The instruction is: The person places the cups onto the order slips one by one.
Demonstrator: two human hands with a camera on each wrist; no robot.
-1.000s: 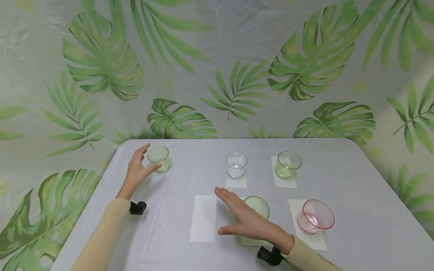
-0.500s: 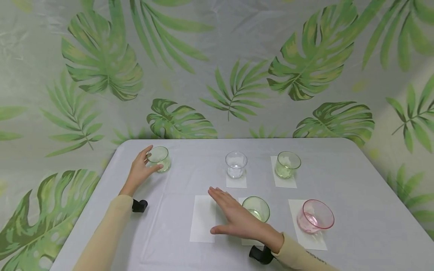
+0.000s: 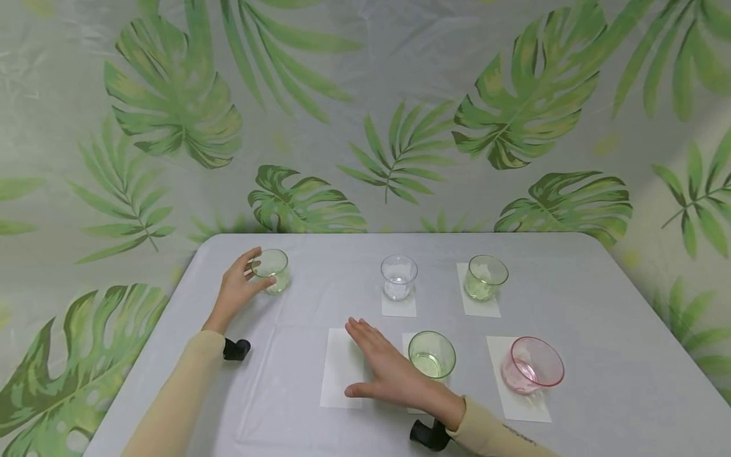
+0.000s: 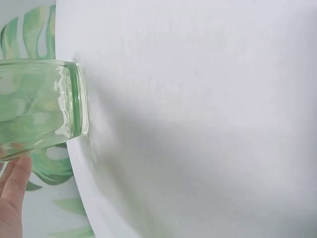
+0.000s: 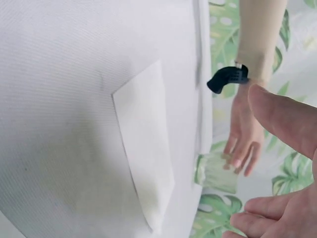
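Observation:
At the table's far left, my left hand (image 3: pixel 235 289) grips a green glass (image 3: pixel 271 279), fingers round its far side and thumb at its front. In the left wrist view the green glass (image 4: pixel 39 106) is upright over the white cloth, a fingertip against its wall. Whether its base touches the cloth is hard to tell. My right hand (image 3: pixel 394 377) hovers with fingers extended and thumb spread, beside a bare white paper rectangle (image 3: pixel 337 374), holding nothing. Just behind its wrist a second green glass (image 3: pixel 432 358) stands on paper, partly hidden by the hand.
A clear glass (image 3: pixel 398 279) and another green glass (image 3: pixel 484 279) stand on paper rectangles at the back. A pink glass (image 3: pixel 528 368) stands on paper at the right. White cloth (image 3: pixel 285 406) covers the table, with a leaf-patterned backdrop (image 3: pixel 365 114) behind.
My left hand has closed round the green glass, which has shifted slightly to the right. My right hand has drifted left towards the bare paper, uncovering more of the glass behind it.

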